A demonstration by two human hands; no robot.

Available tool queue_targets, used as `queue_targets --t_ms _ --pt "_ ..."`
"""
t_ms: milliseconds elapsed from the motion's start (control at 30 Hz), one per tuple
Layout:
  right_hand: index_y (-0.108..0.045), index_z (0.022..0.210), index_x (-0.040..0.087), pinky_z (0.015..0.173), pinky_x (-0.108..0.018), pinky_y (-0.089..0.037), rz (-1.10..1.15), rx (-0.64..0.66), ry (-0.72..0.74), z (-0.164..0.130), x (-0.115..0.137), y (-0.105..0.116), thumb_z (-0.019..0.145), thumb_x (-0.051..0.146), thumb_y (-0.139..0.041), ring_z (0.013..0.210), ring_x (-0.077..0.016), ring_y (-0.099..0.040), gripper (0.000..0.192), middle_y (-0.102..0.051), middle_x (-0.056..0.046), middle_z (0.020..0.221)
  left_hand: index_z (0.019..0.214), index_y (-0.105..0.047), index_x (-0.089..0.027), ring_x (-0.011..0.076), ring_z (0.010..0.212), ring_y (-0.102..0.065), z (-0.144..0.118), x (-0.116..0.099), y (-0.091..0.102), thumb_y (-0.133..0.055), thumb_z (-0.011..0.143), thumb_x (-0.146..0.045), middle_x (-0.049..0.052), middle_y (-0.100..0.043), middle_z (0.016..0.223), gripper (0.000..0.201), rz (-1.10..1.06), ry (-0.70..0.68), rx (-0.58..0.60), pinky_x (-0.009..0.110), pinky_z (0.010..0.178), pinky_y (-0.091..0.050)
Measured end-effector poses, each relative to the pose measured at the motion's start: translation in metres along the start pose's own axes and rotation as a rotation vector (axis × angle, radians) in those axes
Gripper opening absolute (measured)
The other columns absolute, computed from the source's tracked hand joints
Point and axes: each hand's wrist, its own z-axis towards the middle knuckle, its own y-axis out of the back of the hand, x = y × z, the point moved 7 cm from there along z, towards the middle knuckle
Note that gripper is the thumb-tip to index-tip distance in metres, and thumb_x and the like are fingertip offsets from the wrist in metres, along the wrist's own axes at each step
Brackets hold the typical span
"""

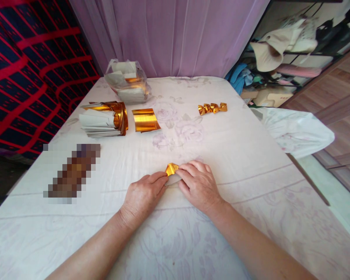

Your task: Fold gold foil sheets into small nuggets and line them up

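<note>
Between my two hands is a small folded piece of gold foil paper [172, 169], its shiny middle showing just above the tablecloth. My left hand [144, 193] pinches its left end with thumb and fingers. On the other side, my right hand [198, 183] grips the right end, its fingers covering that tip. Beyond them lies a flat gold foil sheet [146, 120], its edges slightly curled. Farther right sits a row of folded gold foil pieces [212, 108], close together.
A thick stack of foil paper [100, 121] lies at the left, with a clear plastic bag [127, 82] of more paper behind it. A blurred-out brown object [74, 171] is on the left of the flowered tablecloth [175, 241]. Shelves with a hat [270, 48] stand right.
</note>
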Motion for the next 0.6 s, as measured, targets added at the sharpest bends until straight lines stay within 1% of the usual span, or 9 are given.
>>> queue_targets --t_ms 100,167,267,367,433,600 --pt "-0.066 0.110 0.023 0.088 -0.039 -0.036 0.001 -0.010 0.023 -0.001 0.006 0.002 0.085 0.018 -0.060 0.108 -0.0244 -0.052 0.026 -0.068 -0.005 0.110 0.117 -0.066 -0.028 0.0175 0.091 -0.067 0.001 -0.001 0.000 -0.052 0.093 -0.025 0.002 -0.065 0.125 0.028 0.016 0.005 0.012 0.025 0.073 -0.054" --pt "-0.067 0.105 0.023 0.086 -0.038 -0.035 0.005 -0.002 0.062 -0.002 0.013 0.002 0.087 0.020 -0.060 0.107 -0.0238 -0.053 0.019 -0.068 -0.005 0.109 0.119 -0.065 -0.029 0.0177 0.092 -0.067 0.001 -0.002 0.001 -0.052 0.093 -0.026 0.002 -0.065 0.125 0.029 0.024 0.012 0.021 0.025 0.073 -0.055" --pt "-0.067 0.096 0.023 0.081 -0.036 -0.035 0.008 0.028 0.108 -0.003 0.020 0.000 0.090 0.022 -0.058 0.097 -0.0213 -0.056 0.011 -0.070 -0.004 0.102 0.121 -0.064 -0.030 0.0181 0.093 -0.068 0.001 -0.003 0.003 -0.053 0.093 -0.029 0.001 -0.065 0.125 0.030 -0.002 0.022 0.033 0.025 0.073 -0.055" --pt "-0.068 0.090 0.021 0.076 -0.035 -0.035 -0.001 0.034 0.120 -0.003 0.020 -0.002 0.092 0.022 -0.056 0.085 -0.0188 -0.057 0.012 -0.070 -0.003 0.092 0.119 -0.065 -0.030 0.0177 0.093 -0.068 0.001 -0.003 0.004 -0.052 0.093 -0.028 0.001 -0.066 0.123 0.029 -0.030 0.016 0.037 0.025 0.073 -0.055" --pt "-0.068 0.087 0.021 0.073 -0.035 -0.034 -0.003 0.038 0.120 -0.004 0.018 -0.003 0.093 0.021 -0.054 0.081 -0.0178 -0.057 0.015 -0.069 -0.002 0.088 0.118 -0.066 -0.030 0.0172 0.092 -0.069 0.000 -0.002 0.005 -0.051 0.094 -0.027 0.000 -0.066 0.122 0.028 -0.032 0.013 0.035 0.025 0.072 -0.054" --pt "-0.069 0.086 0.021 0.075 -0.035 -0.036 0.053 0.070 0.076 -0.005 0.012 -0.007 0.092 0.022 -0.056 0.083 -0.0179 -0.058 0.015 -0.068 -0.002 0.089 0.110 -0.068 -0.027 0.0182 0.093 -0.069 0.000 0.000 0.004 -0.049 0.095 -0.028 -0.001 -0.070 0.118 0.025 -0.032 0.013 0.027 0.026 0.073 -0.055"
